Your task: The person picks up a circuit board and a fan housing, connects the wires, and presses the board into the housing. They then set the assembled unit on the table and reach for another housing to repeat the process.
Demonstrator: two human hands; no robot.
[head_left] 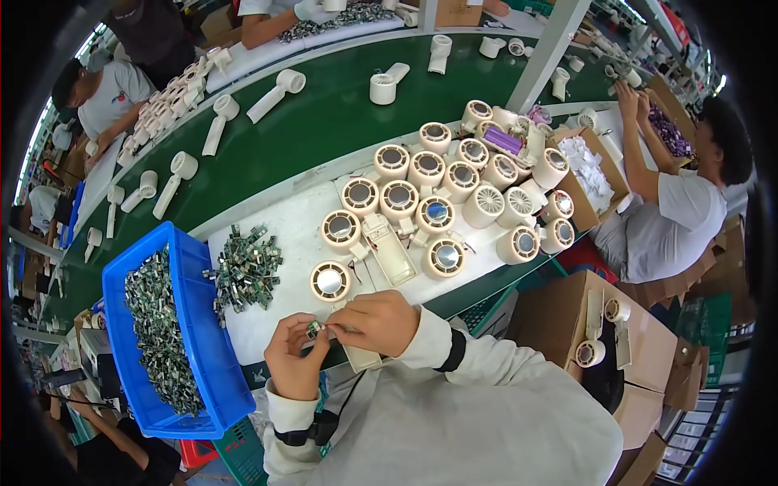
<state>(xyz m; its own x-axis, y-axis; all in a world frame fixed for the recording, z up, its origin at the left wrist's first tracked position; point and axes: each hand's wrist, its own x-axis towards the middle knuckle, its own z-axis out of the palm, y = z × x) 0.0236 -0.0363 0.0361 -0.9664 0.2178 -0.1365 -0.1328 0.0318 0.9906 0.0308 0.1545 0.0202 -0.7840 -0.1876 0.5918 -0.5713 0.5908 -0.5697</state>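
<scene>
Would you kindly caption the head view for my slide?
Two bare hands handle a small green circuit board near a blue plastic bin.

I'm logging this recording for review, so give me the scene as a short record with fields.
Left grip: holds a small green circuit board
Right grip: fingertips at the board; what they pinch is too small to tell
Below the hands: cream fan handle
Tabletop: loose board pile, cream fan heads
Left: blue bin of boards
Beyond: green belt carrying fans
Right: seated co-worker
</scene>
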